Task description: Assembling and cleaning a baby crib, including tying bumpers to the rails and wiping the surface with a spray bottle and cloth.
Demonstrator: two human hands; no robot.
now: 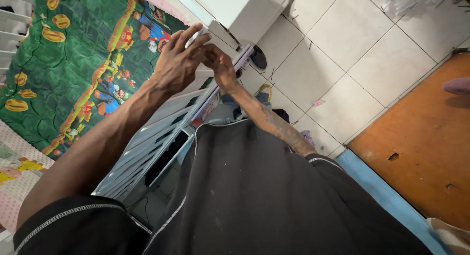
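I see both hands meeting on the top rail (230, 64) of a white crib, a little above centre in the head view, at about twelve o'clock from the dark shirt (254, 196) that fills the bottom of the picture. My left hand (178, 61) lies over the rail with its fingers (193, 37) stretched flat and together toward one o'clock, pressing near the white corner post (245, 12). My right hand (220, 66) comes in from five o'clock and pinches at the rail just beside the left fingertips; I cannot tell whether anything small sits inside that pinch. The two hands touch or nearly touch each other.

Below the rail, white slats (147, 142) run down toward seven o'clock. Inside the crib, at nine to eleven o'clock, a green quilt (73, 69) with cartoon figures covers the mattress, and a pale pink patterned blanket (19, 172) lies at eight o'clock. At one to three o'clock, white floor tiles (342, 54) spread out. A blue strip (382, 191) and an orange-brown board (431, 147) lie at four o'clock.
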